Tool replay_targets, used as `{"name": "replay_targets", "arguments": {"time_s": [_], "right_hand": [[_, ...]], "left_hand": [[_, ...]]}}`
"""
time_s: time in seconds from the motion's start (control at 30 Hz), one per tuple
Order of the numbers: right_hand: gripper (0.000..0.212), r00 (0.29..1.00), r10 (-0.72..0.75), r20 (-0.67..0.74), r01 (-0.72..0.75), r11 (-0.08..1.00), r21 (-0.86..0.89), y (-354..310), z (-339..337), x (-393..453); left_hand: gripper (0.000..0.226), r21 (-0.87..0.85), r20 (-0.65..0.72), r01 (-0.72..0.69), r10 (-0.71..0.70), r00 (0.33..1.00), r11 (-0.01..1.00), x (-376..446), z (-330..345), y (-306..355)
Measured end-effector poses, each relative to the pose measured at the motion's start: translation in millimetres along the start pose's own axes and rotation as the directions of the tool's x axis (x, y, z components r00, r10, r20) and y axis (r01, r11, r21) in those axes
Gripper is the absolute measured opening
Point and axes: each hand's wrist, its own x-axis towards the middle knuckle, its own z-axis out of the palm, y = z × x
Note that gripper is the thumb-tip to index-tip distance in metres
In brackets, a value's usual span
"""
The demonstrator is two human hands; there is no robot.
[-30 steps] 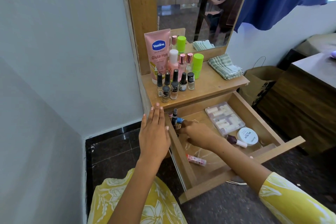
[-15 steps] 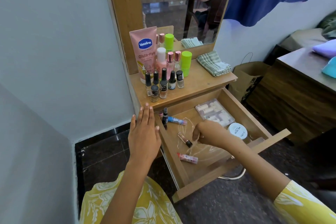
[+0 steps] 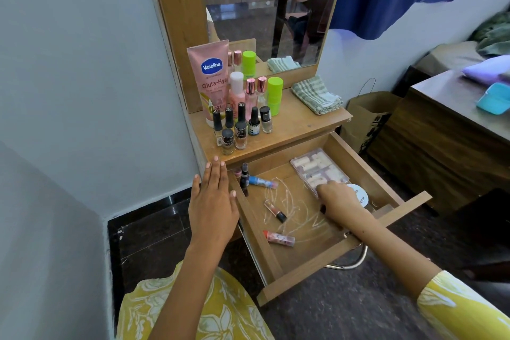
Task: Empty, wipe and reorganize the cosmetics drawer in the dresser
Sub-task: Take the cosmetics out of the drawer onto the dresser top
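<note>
The wooden drawer (image 3: 314, 270) is pulled out. Inside lie a small black bottle (image 3: 244, 177), a blue and pink tube (image 3: 262, 182), a black-capped lipstick (image 3: 276, 211), a pink tube (image 3: 278, 238), a clear box (image 3: 317, 167) of small pale items and a white round jar (image 3: 360, 196). My left hand (image 3: 212, 201) lies flat with straight fingers on the dresser's front edge, at the drawer's left wall. My right hand (image 3: 336, 203) is inside the drawer, knuckles up, fingertips at the clear box's near corner, partly covering the jar. What lies beneath its palm is hidden.
On the dresser top (image 3: 298, 124) stand a pink Vaseline tube (image 3: 212, 77), several nail polish bottles (image 3: 240, 127), pink bottles, a green cylinder (image 3: 274, 95) and a folded checked cloth (image 3: 316, 95). A paper bag (image 3: 367, 116) and wooden table (image 3: 441, 135) are to the right. A grey wall is on the left.
My right hand has moved from the drawer's back left corner across to the right, up to the clear box. My left hand has stayed on the dresser edge.
</note>
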Motion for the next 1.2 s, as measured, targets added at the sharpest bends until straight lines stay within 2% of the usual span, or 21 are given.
{"name": "replay_targets", "arguments": {"time_s": [0.1,0.23,0.43,0.5,0.53,0.63,0.7,0.83,0.97,1.13,1.2], "right_hand": [[0.019,0.998,-0.064,0.009,0.061,0.981,0.182,-8.4,-4.2,0.9],[0.02,0.992,-0.119,-0.041,0.125,0.897,0.424,-25.2,-19.3,5.9],[0.031,0.937,-0.11,-0.332,0.3,0.741,0.601,-46.8,-76.3,9.7],[0.018,0.91,-0.077,-0.407,0.347,0.68,0.646,-54.7,-90.3,13.4],[0.012,0.894,-0.042,-0.447,0.36,0.662,0.658,-59.3,-95.2,15.7],[0.028,0.845,0.077,-0.529,0.372,0.624,0.687,-73.5,-104.3,22.9],[0.038,0.84,0.12,-0.529,0.366,0.595,0.716,-82.7,-107.0,27.3],[0.038,0.828,0.175,-0.533,0.377,0.53,0.759,-98.5,-100.1,34.1],[0.037,0.81,0.206,-0.549,0.37,0.548,0.75,-103.6,-94.4,36.2],[0.032,0.833,0.186,-0.521,0.368,0.516,0.773,-94.0,-87.2,27.2],[0.027,0.825,0.167,-0.541,0.352,0.596,0.721,-82.9,-78.6,19.0]], "left_hand": [[0.06,0.005,0.0,-0.003,0.003,1.0,1.0,-0.1,-0.7,0.2],[0.06,-0.006,0.006,-0.004,0.004,1.0,1.0,0.0,-1.7,0.6],[0.061,-0.007,0.011,0.004,-0.004,1.0,1.0,-0.4,-3.2,1.6],[0.061,0.0,0.017,0.007,-0.007,1.0,1.0,-0.3,-3.8,2.3],[0.06,0.005,0.016,0.007,-0.007,1.0,1.0,-0.4,-4.2,2.6],[0.059,0.005,0.009,0.012,-0.012,1.0,1.0,-1.3,-5.5,3.3],[0.059,-0.001,0.007,0.014,-0.014,1.0,1.0,-1.3,-6.1,3.9],[0.059,-0.01,0.003,0.008,-0.008,1.0,1.0,-2.2,-6.9,3.6],[0.059,-0.036,-0.01,0.004,-0.004,1.0,0.999,-3.1,-7.2,3.0],[0.059,-0.044,-0.023,0.004,-0.005,1.0,0.999,-3.3,-7.1,3.0],[0.059,-0.042,-0.023,0.005,-0.006,1.0,0.999,-3.3,-7.1,2.5]]}}
